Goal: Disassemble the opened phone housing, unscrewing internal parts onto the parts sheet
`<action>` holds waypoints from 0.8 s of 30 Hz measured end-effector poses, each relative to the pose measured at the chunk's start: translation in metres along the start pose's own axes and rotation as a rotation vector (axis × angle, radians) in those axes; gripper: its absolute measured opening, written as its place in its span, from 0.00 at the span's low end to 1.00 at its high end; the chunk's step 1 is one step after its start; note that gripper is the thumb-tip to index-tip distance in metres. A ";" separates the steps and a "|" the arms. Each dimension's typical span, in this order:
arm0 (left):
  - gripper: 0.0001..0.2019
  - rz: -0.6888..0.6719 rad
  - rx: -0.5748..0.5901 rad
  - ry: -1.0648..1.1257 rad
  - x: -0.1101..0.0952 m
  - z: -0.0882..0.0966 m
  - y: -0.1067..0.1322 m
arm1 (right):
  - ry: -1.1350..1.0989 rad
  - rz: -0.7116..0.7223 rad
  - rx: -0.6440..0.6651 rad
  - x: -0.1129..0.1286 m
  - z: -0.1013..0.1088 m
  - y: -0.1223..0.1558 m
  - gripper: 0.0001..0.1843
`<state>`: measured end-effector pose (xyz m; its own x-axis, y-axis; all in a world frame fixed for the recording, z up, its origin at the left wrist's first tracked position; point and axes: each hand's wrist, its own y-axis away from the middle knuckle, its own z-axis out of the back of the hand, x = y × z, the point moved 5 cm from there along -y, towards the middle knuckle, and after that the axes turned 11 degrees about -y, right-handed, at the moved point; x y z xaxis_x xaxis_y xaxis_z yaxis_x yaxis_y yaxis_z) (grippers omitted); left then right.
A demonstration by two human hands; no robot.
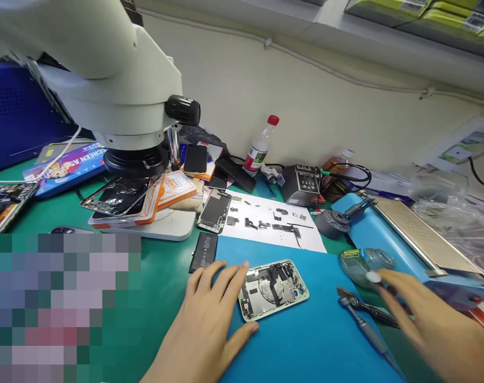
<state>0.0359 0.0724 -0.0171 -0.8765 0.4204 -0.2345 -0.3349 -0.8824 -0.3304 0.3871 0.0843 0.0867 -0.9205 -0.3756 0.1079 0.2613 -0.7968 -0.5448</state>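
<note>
A pale-green phone housing (273, 291), with its inside exposed, lies tilted on the blue mat (289, 340). My left hand (210, 314) rests beside it, fingers spread, with fingertips at the housing's left edge. At the right side, my right hand (429, 314) is blurred and its fingers close around a dark screwdriver (372, 277) with a round pale end; its shaft is mostly hidden. Under and left of that hand lie a grey-handled tool (367, 332) and a black-handled tool (371, 308). A black battery (204, 252) lies beyond my left fingertips.
Small phone parts lie on a white sheet (265, 213), beside a phone screen (214, 210). A microscope (117, 90) overhangs stacked boxes (173, 189) at left. A clear round container (351, 266), a blue machine (409, 239), a black device (300, 184) and a bottle (261, 146) stand behind.
</note>
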 end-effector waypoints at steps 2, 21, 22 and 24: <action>0.38 -0.019 0.017 0.062 0.000 0.002 -0.001 | -0.198 -0.233 -0.159 0.020 0.001 -0.017 0.16; 0.31 0.109 0.126 0.356 0.005 0.011 0.004 | -0.909 -0.393 0.229 0.083 -0.148 -0.111 0.23; 0.31 0.104 0.125 0.352 0.005 0.011 0.004 | -0.927 -0.397 0.227 0.083 -0.149 -0.111 0.22; 0.31 0.099 0.125 0.345 0.004 0.011 0.004 | -0.965 -0.403 0.207 0.083 -0.148 -0.113 0.22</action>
<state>0.0271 0.0685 -0.0094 -0.7456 0.3598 -0.5609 -0.3131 -0.9322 -0.1817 0.2383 0.2131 0.0343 -0.3540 -0.2101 0.9113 0.1165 -0.9768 -0.1800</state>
